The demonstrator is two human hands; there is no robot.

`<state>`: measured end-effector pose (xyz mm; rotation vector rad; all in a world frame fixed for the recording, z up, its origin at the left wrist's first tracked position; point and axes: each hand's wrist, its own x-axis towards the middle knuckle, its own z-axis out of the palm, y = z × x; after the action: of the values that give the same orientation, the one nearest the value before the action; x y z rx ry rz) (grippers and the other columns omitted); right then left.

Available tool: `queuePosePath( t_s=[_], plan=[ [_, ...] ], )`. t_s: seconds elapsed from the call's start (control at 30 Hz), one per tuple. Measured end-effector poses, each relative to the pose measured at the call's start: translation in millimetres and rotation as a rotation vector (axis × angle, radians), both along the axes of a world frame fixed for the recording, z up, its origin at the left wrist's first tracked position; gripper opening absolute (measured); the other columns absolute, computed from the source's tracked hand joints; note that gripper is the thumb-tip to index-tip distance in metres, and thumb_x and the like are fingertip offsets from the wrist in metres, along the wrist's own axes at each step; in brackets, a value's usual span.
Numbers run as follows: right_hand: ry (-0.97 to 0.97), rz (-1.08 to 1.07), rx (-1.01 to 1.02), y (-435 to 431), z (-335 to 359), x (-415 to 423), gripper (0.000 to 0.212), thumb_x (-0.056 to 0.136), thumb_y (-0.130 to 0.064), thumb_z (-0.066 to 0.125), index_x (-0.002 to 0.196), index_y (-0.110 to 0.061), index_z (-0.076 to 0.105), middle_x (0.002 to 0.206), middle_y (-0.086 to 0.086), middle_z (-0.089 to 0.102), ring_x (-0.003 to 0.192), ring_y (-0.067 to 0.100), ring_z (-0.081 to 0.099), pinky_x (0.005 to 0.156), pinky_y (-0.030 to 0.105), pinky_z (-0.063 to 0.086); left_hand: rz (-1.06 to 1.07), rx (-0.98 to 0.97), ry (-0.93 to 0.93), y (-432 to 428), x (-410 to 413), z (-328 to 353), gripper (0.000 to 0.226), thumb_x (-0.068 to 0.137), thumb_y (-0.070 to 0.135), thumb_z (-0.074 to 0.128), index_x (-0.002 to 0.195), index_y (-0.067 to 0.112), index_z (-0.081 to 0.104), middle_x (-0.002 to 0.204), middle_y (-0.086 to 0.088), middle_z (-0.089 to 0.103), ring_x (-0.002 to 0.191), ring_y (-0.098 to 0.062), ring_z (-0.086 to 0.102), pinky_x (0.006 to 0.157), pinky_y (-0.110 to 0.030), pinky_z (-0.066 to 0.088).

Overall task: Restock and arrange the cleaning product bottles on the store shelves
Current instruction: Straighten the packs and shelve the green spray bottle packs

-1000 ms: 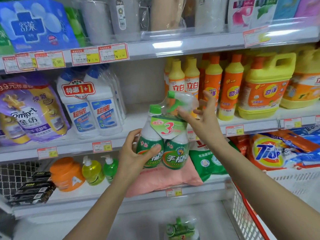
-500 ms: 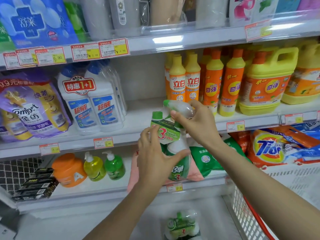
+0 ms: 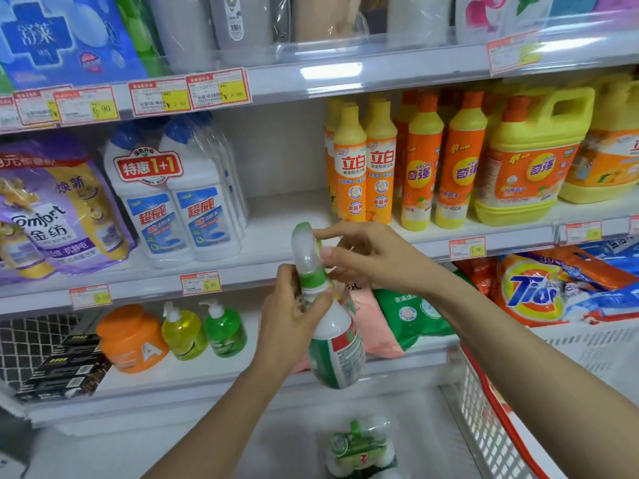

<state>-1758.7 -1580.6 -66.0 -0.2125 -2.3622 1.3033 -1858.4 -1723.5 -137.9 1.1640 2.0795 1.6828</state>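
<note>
Just in front of the middle shelf, level with its front edge, I have the wrapped spray-bottle pack in the air, tilted, nozzle end up. My left hand grips it round the neck, fingers curled close together. My right hand pinches the film-covered trigger head between thumb and forefinger, the other fingers loosely bent behind. By my reading the restocking is midway at best: this pack is not yet set down, and a second pack lies well below the shelf, waiting its turn. On the shelf a bare stretch sits between the white toilet-cleaner bottles and the yellow dish-soap bottles, which looks the likely slot. I see nothing across the way into it, though the soap row stands close on one side and could be knocked. Beneath the shelf are an orange tub, pump bottles and a green bag; lower, off to the side, a white basket.
</note>
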Motion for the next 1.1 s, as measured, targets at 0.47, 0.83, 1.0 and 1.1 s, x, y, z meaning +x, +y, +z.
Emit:
queuePosePath(
  t_s=[0.47, 0.83, 1.0, 1.1],
  plan=[
    [0.251, -0.211, -0.174, 24.9, -24.5, -8.2, 0.044, 0.07, -0.014, 0.089, 0.107, -0.005, 0.068, 0.089, 0.006, 0.072, 0.065, 0.004, 0.061, 0.069, 0.029, 0.055, -0.287, 0.094, -0.198, 5.3, -10.8, 5.3, 0.034, 0.087, 0.021, 0.064, 0.12, 0.016, 0.063, 0.111, 0.004, 0.074, 0.102, -0.009, 0.067, 0.088, -0.02, 0.051],
    [0.044, -0.418, 0.179, 15.3, -6.4, -4.1, 0.051, 0.083, -0.058, 0.067, 0.122, -0.027, 0.065, 0.092, -0.013, 0.06, 0.076, 0.001, 0.056, 0.069, 0.019, 0.043, 0.162, -0.003, 0.153, 4.8, -10.3, -7.0, 0.037, 0.065, 0.059, 0.074, 0.096, 0.038, 0.067, 0.09, 0.023, 0.07, 0.087, -0.002, 0.065, 0.079, -0.034, 0.054],
    [-0.246, -0.287, -0.094, 4.8, -2.6, -0.3, 0.061, 0.075, -0.074, 0.062, 0.11, -0.025, 0.063, 0.082, 0.007, 0.074, 0.063, 0.021, 0.073, 0.063, 0.038, 0.062, 0.246, -0.058, 0.438, 5.5, -1.3, -17.8, 0.029, 0.068, 0.046, 0.084, 0.086, 0.033, 0.065, 0.082, 0.02, 0.068, 0.078, -0.004, 0.063, 0.068, -0.039, 0.053],
    [-0.204, -0.31, -0.032, -0.2, -11.1, -4.3, 0.049, 0.075, -0.064, 0.072, 0.098, -0.022, 0.063, 0.074, 0.004, 0.072, 0.06, 0.023, 0.071, 0.069, 0.045, 0.062, 0.268, -0.1, 0.541, 6.1, 0.9, -20.8, 0.037, 0.065, 0.055, 0.081, 0.08, 0.028, 0.06, 0.078, 0.015, 0.066, 0.072, -0.01, 0.062, 0.061, -0.041, 0.051]
  ],
)
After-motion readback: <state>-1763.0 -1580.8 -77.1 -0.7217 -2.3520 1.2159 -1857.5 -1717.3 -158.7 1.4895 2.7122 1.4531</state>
